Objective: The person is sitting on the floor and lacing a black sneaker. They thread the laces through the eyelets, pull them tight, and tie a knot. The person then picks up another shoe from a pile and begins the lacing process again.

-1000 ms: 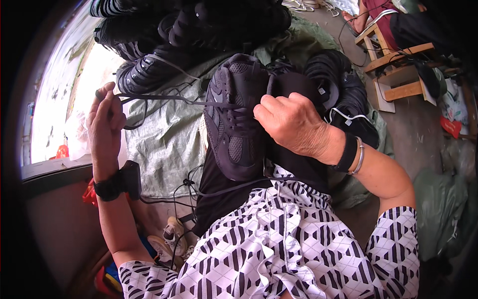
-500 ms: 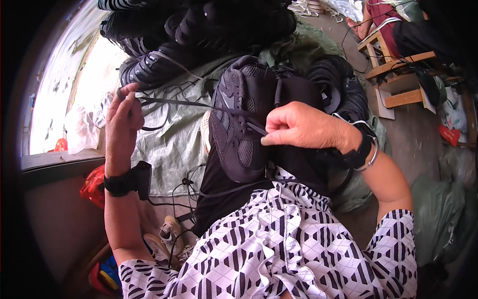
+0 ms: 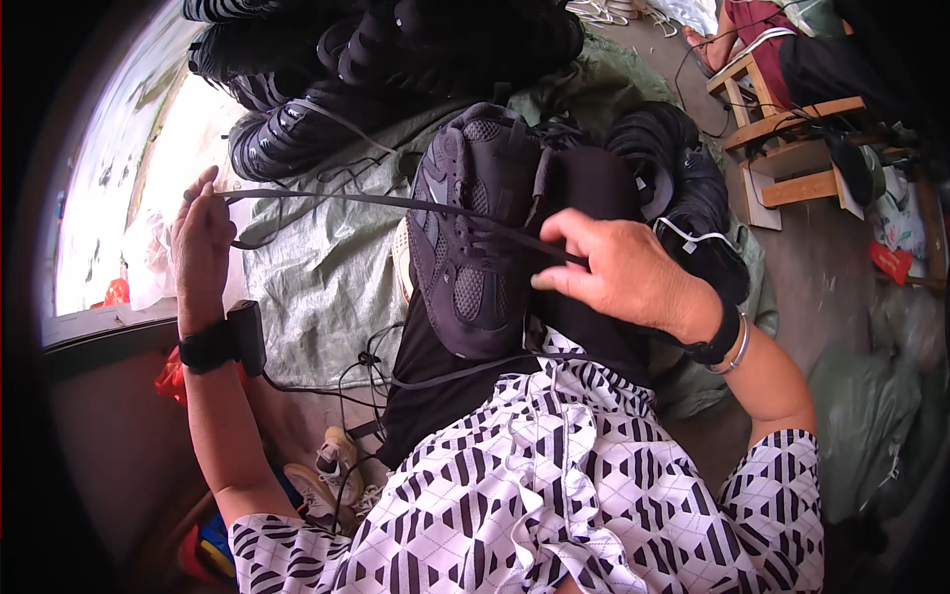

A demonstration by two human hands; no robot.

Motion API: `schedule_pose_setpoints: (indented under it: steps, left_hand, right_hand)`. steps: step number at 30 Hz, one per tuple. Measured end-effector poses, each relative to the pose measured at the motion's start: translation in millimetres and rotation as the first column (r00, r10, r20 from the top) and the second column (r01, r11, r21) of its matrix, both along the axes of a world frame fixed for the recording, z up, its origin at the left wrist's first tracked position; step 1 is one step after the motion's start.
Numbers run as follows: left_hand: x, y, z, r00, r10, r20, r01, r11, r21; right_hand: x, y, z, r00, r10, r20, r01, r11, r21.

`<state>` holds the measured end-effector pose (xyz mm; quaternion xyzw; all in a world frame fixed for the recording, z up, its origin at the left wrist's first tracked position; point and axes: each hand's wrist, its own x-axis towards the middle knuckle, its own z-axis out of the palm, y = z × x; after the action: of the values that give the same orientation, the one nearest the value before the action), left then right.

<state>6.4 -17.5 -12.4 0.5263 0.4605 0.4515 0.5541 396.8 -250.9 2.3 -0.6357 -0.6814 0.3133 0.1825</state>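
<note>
A black sneaker [image 3: 469,317] with mesh panels rests on my lap, its toe toward me. Its dark flat shoelace [image 3: 381,201] is stretched across above the shoe from one hand to the other. Out to the left, my left hand [image 3: 205,247] is closed on one end of the lace, and a loose bit dangles beside it. My right hand [image 3: 638,275] is over my right thigh, right of the shoe. The lace runs between its parted thumb and forefinger into the palm, where the other fingers are curled and partly hidden.
Black shoes [image 3: 396,59] are piled at the far left on a green-grey woven sheet [image 3: 307,327]. More black shoes [image 3: 653,148] lie beyond my right hand. A wooden stool [image 3: 792,148] and a seated person's leg [image 3: 757,54] are at the far right. Pale sneakers [image 3: 336,460] sit below left.
My left hand has moved farther left, drawing the lace out longer and straighter. My right hand has shifted slightly right, and its thumb and forefinger have parted.
</note>
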Motion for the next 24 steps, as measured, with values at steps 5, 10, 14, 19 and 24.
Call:
schedule_pose_setpoints:
  steps: [5, 10, 14, 19, 24]
  left_hand:
    - [-29.3, 1.5, -17.6, 0.999, -0.016, 0.047, 0.022, 0.991, -0.131]
    - [-29.3, -1.0, -53.1, 0.866, -0.086, -0.492, 0.015, 0.989, -0.146]
    - [-14.8, -5.3, -66.0, 0.834, -0.037, -0.550, 0.052, 0.999, 0.011]
    - [68.9, -53.5, -48.8, 0.909, -0.333, -0.253, 0.371, 0.921, 0.121]
    - [139.7, -106.7, -37.6, 0.893, -0.427, -0.144, 0.442, 0.892, 0.093]
  right_hand:
    - [47.3, -14.4, 4.2, 0.844, -0.228, -0.486, 0.057, 0.938, -0.341]
    - [118.7, -42.7, -9.1, 0.380, -0.195, -0.904, 0.194, 0.973, -0.128]
    - [211.5, -89.5, -19.9, -0.383, -0.121, -0.916, 0.420, 0.861, -0.289]
    - [313.9, -188.8, -44.2, -0.685, -0.156, -0.712, 0.601, 0.430, -0.673]
    - [371.8, -265.3, -87.4, -0.513, -0.181, -0.839, 0.853, -0.003, -0.521]
